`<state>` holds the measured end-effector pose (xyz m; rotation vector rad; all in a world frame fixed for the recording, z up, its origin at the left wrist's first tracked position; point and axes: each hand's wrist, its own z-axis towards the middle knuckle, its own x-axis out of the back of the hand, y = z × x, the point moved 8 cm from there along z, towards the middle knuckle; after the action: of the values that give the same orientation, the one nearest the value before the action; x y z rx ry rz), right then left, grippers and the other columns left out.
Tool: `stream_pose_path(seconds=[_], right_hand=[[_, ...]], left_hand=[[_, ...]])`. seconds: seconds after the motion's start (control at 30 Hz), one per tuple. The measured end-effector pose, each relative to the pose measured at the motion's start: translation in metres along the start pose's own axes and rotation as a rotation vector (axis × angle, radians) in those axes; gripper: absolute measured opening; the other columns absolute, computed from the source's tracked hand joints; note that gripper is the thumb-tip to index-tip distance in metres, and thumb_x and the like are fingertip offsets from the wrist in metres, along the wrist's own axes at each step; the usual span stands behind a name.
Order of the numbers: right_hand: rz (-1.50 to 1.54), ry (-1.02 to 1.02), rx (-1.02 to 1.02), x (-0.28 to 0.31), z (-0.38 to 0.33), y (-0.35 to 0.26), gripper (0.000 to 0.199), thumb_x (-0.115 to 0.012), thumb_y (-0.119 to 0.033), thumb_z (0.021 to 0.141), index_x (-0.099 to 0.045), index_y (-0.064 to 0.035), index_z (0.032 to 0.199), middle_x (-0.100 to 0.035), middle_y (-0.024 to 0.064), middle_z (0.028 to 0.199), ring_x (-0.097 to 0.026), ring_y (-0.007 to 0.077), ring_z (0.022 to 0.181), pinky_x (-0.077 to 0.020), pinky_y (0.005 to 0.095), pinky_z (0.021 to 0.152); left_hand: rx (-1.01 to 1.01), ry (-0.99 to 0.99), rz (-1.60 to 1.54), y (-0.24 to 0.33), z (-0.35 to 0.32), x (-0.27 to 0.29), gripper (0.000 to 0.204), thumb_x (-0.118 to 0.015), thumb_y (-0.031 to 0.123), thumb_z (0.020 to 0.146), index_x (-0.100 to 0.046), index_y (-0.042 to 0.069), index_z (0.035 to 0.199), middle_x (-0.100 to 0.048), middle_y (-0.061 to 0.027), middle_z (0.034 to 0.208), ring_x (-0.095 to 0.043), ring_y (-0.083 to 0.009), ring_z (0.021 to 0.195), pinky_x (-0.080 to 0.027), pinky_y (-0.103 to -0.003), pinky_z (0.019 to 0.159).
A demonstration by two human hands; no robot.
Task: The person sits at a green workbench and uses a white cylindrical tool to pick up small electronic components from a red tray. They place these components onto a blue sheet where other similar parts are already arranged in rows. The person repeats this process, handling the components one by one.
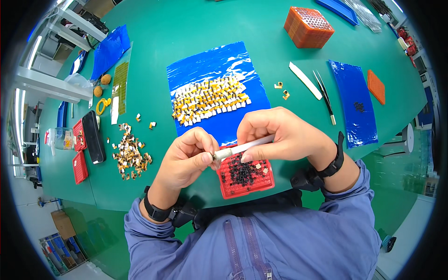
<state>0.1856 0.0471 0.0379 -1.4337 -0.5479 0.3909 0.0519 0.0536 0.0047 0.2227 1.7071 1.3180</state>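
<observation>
My right hand (284, 133) grips a white pen-like stick (247, 145) that points left, with a wider pale sleeve toward its tip. At that tip, the fingers of my left hand (189, 156) are pinched together. Something small and dark shows between them, too small to name. Under the stick is a red plastic tray (247, 190) with loose tiny black parts (242, 172) and a few pale pieces in it. Just beyond my hands, a blue film sheet (210, 56) bears rows of small white, yellow and black parts (210, 100).
Loose small parts (131, 154) are heaped at left, near a black case (95, 136) and yellow scissors (102, 106). To the right are tweezers (325, 98), a white strip (305, 80) and another blue sheet (354, 100). Stacked orange trays (308, 29) stand at the back.
</observation>
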Motion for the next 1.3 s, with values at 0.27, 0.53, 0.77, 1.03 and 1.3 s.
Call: stream_pose_path(seconds=[0.27, 0.53, 0.77, 1.03, 1.3], right_hand=[[0.018, 0.026, 0.037, 0.001, -0.002, -0.002, 0.013, -0.065, -0.014, 0.086, -0.061, -0.0016, 0.085, -0.058, 0.0012, 0.065, -0.048, 0.0051, 0.055, -0.0386, 0.0219, 0.048], [0.017, -0.040, -0.130, -0.001, -0.003, 0.000, 0.016, -0.056, -0.016, 0.092, -0.062, -0.0027, 0.085, -0.058, -0.0001, 0.061, -0.051, 0.0049, 0.054, -0.0409, 0.0222, 0.049], [-0.041, -0.048, -0.044, 0.000, -0.003, -0.005, 0.012, -0.063, -0.014, 0.087, -0.062, -0.0024, 0.088, -0.058, 0.0003, 0.063, -0.052, 0.0052, 0.057, -0.0407, 0.0218, 0.051], [-0.013, -0.057, -0.063, -0.001, -0.003, -0.004, 0.012, -0.062, -0.014, 0.088, -0.063, -0.0027, 0.090, -0.059, 0.0008, 0.063, -0.054, 0.0066, 0.056, -0.0419, 0.0222, 0.052], [-0.035, -0.107, -0.149, -0.002, -0.005, 0.000, 0.014, -0.062, -0.017, 0.089, -0.062, -0.0038, 0.087, -0.059, 0.0002, 0.062, -0.052, 0.0055, 0.055, -0.0402, 0.0221, 0.050]], left_hand=[[0.032, -0.053, -0.020, -0.001, -0.001, -0.006, 0.012, -0.060, 0.009, 0.088, -0.049, 0.003, 0.089, -0.058, -0.0087, 0.084, -0.059, -0.0140, 0.075, -0.049, -0.026, 0.068], [0.026, -0.051, 0.020, -0.001, -0.004, -0.007, 0.010, -0.059, 0.007, 0.090, -0.050, 0.003, 0.089, -0.058, -0.0079, 0.086, -0.058, -0.0127, 0.077, -0.049, -0.026, 0.070], [0.048, -0.060, -0.007, -0.001, -0.003, -0.007, 0.008, -0.058, 0.007, 0.090, -0.052, 0.003, 0.089, -0.057, -0.0042, 0.087, -0.056, -0.0096, 0.080, -0.046, -0.024, 0.073], [0.052, -0.068, 0.023, -0.002, -0.003, -0.007, 0.009, -0.060, 0.010, 0.089, -0.053, 0.005, 0.089, -0.057, -0.0027, 0.086, -0.056, -0.0085, 0.080, -0.046, -0.024, 0.073], [0.046, -0.059, 0.045, -0.002, -0.003, -0.007, 0.008, -0.061, 0.009, 0.089, -0.054, 0.005, 0.088, -0.056, -0.0015, 0.087, -0.054, -0.0081, 0.080, -0.044, -0.023, 0.073]])
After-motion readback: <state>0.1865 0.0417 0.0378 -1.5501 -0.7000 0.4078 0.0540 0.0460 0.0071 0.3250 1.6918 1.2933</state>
